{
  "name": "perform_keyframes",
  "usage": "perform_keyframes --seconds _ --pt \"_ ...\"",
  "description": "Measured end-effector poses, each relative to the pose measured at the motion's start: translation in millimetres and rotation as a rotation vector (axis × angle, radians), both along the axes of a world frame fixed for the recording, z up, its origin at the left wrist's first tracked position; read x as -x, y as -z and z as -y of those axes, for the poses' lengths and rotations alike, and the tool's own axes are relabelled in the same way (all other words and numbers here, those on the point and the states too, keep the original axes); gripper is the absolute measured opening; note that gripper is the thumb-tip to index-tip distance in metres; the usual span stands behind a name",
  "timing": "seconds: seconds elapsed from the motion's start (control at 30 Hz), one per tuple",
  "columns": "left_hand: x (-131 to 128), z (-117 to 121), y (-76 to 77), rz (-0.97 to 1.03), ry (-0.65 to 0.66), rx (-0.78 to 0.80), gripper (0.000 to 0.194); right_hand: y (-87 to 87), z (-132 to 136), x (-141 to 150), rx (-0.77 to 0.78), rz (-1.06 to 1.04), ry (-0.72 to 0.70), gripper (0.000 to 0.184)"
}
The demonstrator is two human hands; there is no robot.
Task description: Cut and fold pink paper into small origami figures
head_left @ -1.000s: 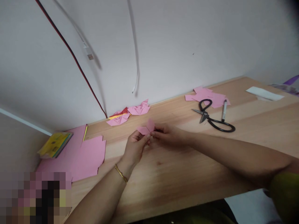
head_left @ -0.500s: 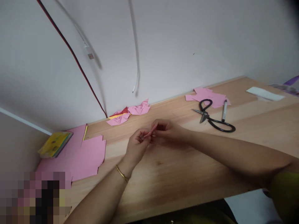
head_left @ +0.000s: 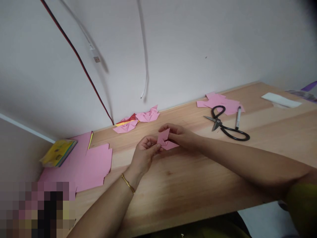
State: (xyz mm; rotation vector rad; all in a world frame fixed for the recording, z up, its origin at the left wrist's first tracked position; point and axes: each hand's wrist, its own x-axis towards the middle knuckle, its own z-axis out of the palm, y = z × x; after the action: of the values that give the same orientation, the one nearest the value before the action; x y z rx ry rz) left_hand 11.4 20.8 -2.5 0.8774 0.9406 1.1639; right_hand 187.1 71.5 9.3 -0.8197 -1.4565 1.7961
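A small folded pink paper piece (head_left: 165,139) is held just above the wooden table (head_left: 198,178) between both hands. My left hand (head_left: 145,155), with a gold bangle on the wrist, pinches its left corner with curled fingers. My right hand (head_left: 182,135) grips its upper right side, fingers bent over the paper.
Large pink sheets (head_left: 86,165) and a yellow paper stack (head_left: 58,152) lie at the left. Folded pink and red paper pieces (head_left: 137,119) sit by the wall. Black scissors (head_left: 224,125), a marker (head_left: 238,117), pink scraps (head_left: 220,100) and a white slip (head_left: 281,99) lie at the right. Cables hang on the wall.
The pink piece was turned edge-on half a second ago and now faces up again, lower and further right. Both hands kept hold of it.
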Motion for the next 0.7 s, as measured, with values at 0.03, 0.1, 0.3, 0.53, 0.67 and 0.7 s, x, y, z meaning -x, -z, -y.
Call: perform_keyframes --seconds 0.03,0.1,0.3,0.53,0.67,0.7 --pt "-0.3 -0.4 -0.7 0.007 -0.009 0.002 0.023 -0.1 -0.8 -0.4 -0.006 -0.009 0.022 0.022" --pt "-0.6 -1.1 -2.1 0.020 -0.024 0.016 0.029 -0.1 -2.3 -1.5 -0.066 -0.002 0.047 0.029" --pt "-0.9 -2.0 -2.8 0.026 -0.084 0.037 0.025 -3.9 -1.5 -2.2 -0.232 0.128 -0.038 0.025" --pt "-2.8 0.3 -2.4 -0.018 -0.023 0.010 0.015 -5.5 2.4 -0.1 -0.335 0.232 -0.032 0.014" --pt "-3.3 1.6 -1.6 -0.103 0.021 -0.002 0.016 -4.0 2.7 -0.6 -0.321 0.260 -0.039 0.009" --pt "-3.1 1.7 -1.0 -0.117 0.025 0.001 0.017 -3.8 2.7 -0.6 -0.313 0.262 -0.044 0.009"
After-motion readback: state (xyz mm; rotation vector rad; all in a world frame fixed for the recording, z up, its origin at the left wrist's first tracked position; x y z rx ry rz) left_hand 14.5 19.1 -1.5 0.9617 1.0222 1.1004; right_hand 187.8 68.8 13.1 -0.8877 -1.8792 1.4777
